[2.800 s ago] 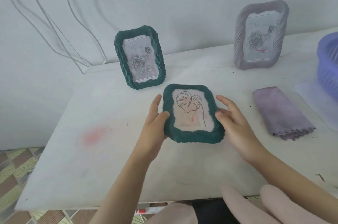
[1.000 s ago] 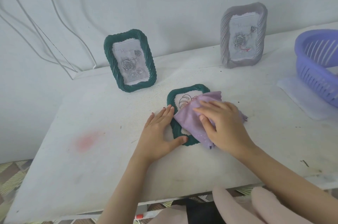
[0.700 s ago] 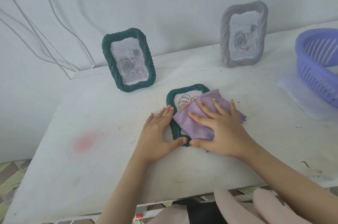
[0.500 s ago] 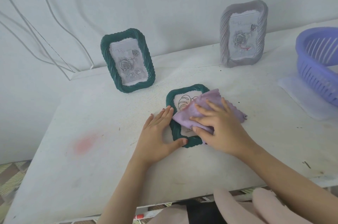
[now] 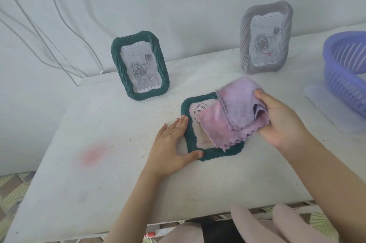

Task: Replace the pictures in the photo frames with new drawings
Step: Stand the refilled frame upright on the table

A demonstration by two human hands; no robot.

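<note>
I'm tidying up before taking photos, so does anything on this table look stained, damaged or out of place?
Yes. A blurry pink stain marks the white table, left of the left hand. The rose picture in the grey rope-patterned frame standing back right carries a red smear. Nothing looks spilled or broken.

Open table left of the flat frame — green standing frame, grey frame behind, basket rightward.

3 photo frames: standing green frame, flat green frame, grey frame. 1 purple cloth. 1 basket. 2 hands: left hand, right hand.
</note>
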